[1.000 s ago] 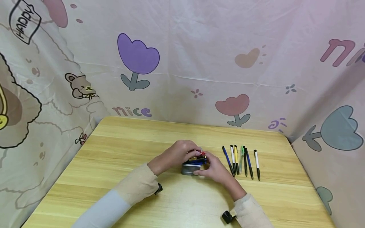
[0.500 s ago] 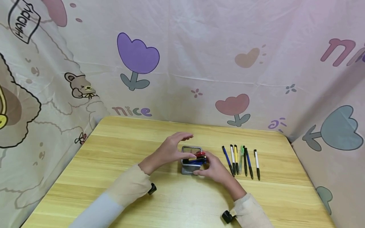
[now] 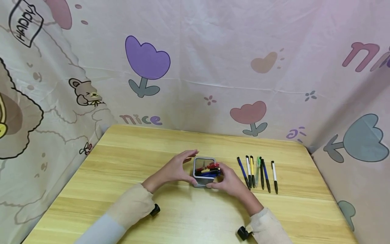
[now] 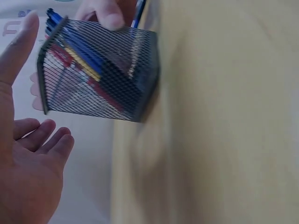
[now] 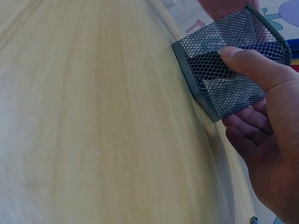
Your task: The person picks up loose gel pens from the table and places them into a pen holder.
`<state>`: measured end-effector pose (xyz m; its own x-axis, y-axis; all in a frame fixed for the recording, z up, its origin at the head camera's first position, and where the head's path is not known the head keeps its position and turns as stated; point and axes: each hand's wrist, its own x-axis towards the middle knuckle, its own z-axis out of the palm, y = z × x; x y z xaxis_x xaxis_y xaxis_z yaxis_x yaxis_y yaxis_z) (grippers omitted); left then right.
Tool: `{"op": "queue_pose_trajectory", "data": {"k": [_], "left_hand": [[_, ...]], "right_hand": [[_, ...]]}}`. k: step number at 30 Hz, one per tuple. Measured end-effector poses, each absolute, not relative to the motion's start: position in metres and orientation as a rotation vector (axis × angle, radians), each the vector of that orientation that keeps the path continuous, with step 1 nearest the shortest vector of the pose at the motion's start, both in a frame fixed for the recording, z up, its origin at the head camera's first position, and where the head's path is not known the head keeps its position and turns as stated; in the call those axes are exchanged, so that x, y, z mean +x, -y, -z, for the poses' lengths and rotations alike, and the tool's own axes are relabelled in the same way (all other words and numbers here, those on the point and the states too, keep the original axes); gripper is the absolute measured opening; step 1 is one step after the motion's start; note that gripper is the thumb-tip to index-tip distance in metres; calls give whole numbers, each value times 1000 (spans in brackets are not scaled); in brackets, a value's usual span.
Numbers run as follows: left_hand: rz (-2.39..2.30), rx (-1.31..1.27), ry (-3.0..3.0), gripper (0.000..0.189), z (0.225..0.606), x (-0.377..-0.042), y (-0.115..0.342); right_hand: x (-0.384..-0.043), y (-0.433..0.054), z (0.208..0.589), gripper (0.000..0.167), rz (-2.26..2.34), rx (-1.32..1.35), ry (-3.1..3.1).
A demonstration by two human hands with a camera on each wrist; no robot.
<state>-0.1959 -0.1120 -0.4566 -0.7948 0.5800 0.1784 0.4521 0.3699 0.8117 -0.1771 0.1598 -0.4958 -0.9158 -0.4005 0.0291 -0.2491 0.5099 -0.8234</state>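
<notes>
A dark metal mesh pen holder (image 3: 199,183) stands on the wooden table, with several pens (image 3: 210,171) in red, yellow and blue leaning inside it. My right hand (image 3: 229,181) grips the holder from its right side. In the right wrist view, the thumb (image 5: 252,65) lies across one mesh wall and the other fingers reach round the adjoining side. On the opposite side, my left hand (image 3: 174,169) is spread with thumb and fingers apart around the holder's left edge. The left wrist view shows a gap between the left fingers (image 4: 46,137) and the mesh.
Right of the holder, several pens lie in a loose row, among them a blue pen (image 3: 243,171), a green-tipped clear pen (image 3: 257,171) and a white pen (image 3: 275,176). A patterned cloth (image 3: 198,51) hangs behind the table (image 3: 137,142) and along its sides.
My left hand has let go of the pens over the holder's opening, drawn back and lowered to the holder's left side. The right hand has kept its hold.
</notes>
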Motion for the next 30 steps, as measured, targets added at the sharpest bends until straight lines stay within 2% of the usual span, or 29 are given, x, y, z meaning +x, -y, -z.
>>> {"op": "queue_pose_trajectory", "data": {"k": [10, 17, 30], "left_hand": [[-1381, 776, -2454, 108, 480, -194, 110], [-1574, 694, -2243, 89, 489, -198, 104], [-1533, 740, -2288, 76, 489, -201, 103]], "right_hand": [[-177, -159, 494, 78, 1389, -547, -2583], [-177, -158, 497, 77, 1390, -543, -2570], [-173, -157, 497, 77, 1404, -558, -2571]]}}
